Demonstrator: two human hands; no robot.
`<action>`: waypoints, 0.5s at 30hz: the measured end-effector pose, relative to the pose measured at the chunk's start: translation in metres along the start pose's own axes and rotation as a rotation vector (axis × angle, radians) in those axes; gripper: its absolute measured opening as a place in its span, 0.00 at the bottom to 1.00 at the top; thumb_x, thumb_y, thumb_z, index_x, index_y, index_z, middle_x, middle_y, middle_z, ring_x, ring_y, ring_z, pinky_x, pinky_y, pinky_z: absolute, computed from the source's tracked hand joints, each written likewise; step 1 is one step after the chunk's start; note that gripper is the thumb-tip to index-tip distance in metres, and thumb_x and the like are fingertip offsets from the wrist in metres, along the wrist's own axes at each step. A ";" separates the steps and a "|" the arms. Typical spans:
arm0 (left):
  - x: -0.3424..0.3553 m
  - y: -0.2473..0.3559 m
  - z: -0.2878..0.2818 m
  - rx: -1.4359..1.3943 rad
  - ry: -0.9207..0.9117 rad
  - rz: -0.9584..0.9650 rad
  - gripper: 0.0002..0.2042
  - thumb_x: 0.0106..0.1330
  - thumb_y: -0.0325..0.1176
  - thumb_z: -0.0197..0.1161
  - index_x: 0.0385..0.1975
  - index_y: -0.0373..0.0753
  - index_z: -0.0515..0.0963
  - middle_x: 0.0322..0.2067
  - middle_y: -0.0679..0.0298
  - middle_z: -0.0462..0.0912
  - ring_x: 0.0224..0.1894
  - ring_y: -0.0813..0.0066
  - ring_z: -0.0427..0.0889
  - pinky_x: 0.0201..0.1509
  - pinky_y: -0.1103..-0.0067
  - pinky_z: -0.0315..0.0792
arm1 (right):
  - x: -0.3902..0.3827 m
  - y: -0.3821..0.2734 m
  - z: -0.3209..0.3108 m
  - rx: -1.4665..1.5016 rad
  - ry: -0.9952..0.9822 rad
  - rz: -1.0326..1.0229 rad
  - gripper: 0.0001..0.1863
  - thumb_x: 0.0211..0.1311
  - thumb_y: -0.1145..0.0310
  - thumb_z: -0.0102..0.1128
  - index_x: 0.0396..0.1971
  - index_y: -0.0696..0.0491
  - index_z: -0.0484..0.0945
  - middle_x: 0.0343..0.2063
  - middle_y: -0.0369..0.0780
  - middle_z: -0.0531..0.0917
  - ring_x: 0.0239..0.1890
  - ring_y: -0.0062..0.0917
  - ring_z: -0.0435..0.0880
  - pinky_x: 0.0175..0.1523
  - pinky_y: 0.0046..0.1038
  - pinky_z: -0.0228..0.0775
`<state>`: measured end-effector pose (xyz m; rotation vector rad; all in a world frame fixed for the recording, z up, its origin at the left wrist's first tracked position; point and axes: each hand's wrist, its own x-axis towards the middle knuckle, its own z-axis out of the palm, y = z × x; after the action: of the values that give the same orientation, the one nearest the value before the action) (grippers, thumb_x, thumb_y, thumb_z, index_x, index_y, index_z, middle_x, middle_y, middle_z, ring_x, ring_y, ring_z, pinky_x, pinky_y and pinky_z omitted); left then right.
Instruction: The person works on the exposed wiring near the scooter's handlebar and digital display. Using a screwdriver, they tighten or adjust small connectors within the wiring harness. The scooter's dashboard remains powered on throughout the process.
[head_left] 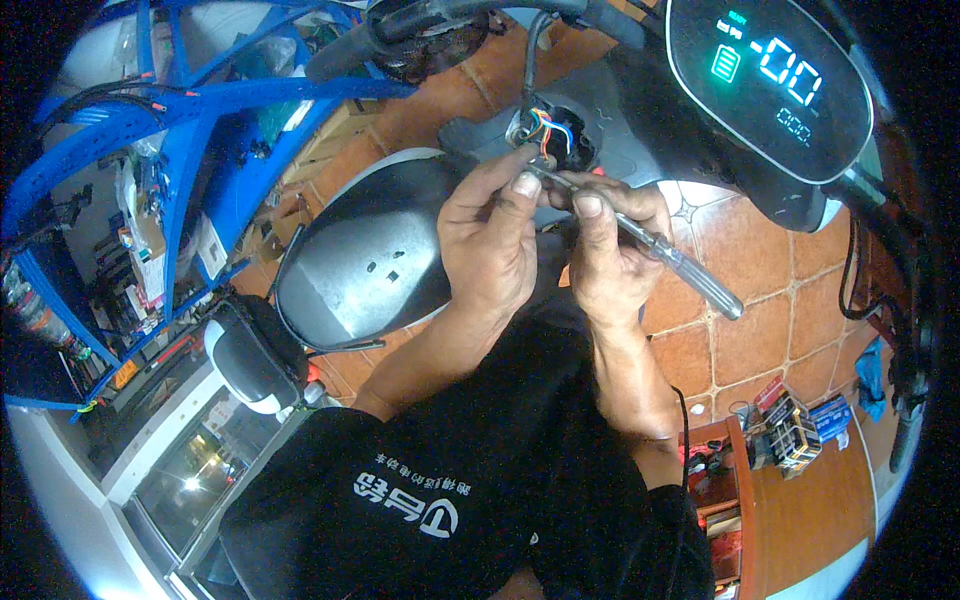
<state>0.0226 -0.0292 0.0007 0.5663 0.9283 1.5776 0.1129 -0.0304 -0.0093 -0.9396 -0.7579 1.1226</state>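
My left hand point(488, 235) is closed, thumb and fingertips pinched around the screwdriver's thin tip and the end of some small coloured wires; exactly what sits between them is too small to make out. My right hand point(620, 255) grips a screwdriver point(700, 277) with a clear handle, which points down to the right, its shaft running up-left to my left thumb. Just above my fingertips, red, yellow, white and blue wires point(553, 127) come out of an opened grey housing point(580, 150) on a scooter, with a black cable rising from it.
A lit scooter display point(770, 110) and handlebar are at upper right. A dark seat or panel point(355, 260) lies left of my hands. Blue metal shelving point(175, 170) with parts fills the left, near a grey-black scooter box point(250, 365). A wooden cabinet point(780, 510) with small boxes stands lower right.
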 end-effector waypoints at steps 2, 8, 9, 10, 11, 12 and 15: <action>0.000 -0.001 0.000 -0.006 -0.006 0.001 0.11 0.63 0.21 0.55 0.45 0.29 0.74 0.41 0.55 0.79 0.42 0.68 0.80 0.47 0.75 0.76 | 0.002 0.001 0.004 0.063 0.026 -0.001 0.06 0.59 0.79 0.57 0.29 0.59 0.68 0.30 0.49 0.82 0.32 0.28 0.83 0.39 0.27 0.75; 0.001 0.002 0.000 0.003 -0.017 0.005 0.11 0.63 0.21 0.56 0.45 0.29 0.74 0.40 0.55 0.79 0.41 0.68 0.80 0.46 0.75 0.77 | 0.000 0.002 0.000 -0.018 -0.021 -0.001 0.06 0.58 0.79 0.57 0.29 0.59 0.68 0.30 0.48 0.82 0.33 0.27 0.82 0.39 0.26 0.75; 0.001 0.003 0.001 0.007 -0.013 0.011 0.11 0.63 0.21 0.56 0.45 0.29 0.74 0.40 0.55 0.79 0.41 0.68 0.80 0.46 0.75 0.77 | 0.000 0.002 0.001 0.011 0.006 0.014 0.06 0.58 0.79 0.57 0.30 0.59 0.69 0.30 0.49 0.82 0.33 0.27 0.82 0.39 0.26 0.75; 0.001 0.001 0.000 0.012 -0.014 0.005 0.12 0.63 0.21 0.55 0.45 0.29 0.74 0.40 0.55 0.79 0.41 0.68 0.80 0.46 0.75 0.77 | -0.001 0.003 0.002 0.041 0.035 0.026 0.06 0.58 0.79 0.58 0.30 0.59 0.69 0.30 0.49 0.82 0.33 0.27 0.82 0.39 0.26 0.75; 0.001 -0.001 -0.001 0.018 -0.014 -0.001 0.12 0.63 0.21 0.55 0.45 0.29 0.74 0.40 0.55 0.79 0.41 0.68 0.80 0.46 0.75 0.77 | -0.001 0.003 0.003 0.072 0.064 0.039 0.06 0.58 0.79 0.58 0.30 0.59 0.69 0.30 0.49 0.82 0.33 0.27 0.82 0.39 0.26 0.75; 0.000 -0.002 -0.003 0.025 -0.015 -0.007 0.12 0.63 0.21 0.55 0.45 0.29 0.74 0.40 0.55 0.79 0.41 0.68 0.80 0.46 0.75 0.77 | -0.001 0.003 0.003 0.070 0.052 0.034 0.06 0.58 0.79 0.58 0.30 0.58 0.69 0.31 0.49 0.82 0.33 0.28 0.82 0.39 0.26 0.75; 0.001 -0.001 -0.005 0.039 -0.017 -0.006 0.11 0.63 0.21 0.55 0.45 0.29 0.74 0.41 0.55 0.79 0.41 0.68 0.80 0.46 0.74 0.77 | -0.001 0.002 0.002 0.051 0.014 0.028 0.06 0.58 0.78 0.58 0.30 0.58 0.69 0.31 0.49 0.82 0.33 0.28 0.82 0.39 0.26 0.75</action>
<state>0.0189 -0.0301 -0.0030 0.6031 0.9493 1.5503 0.1105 -0.0311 -0.0104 -0.9167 -0.7034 1.1531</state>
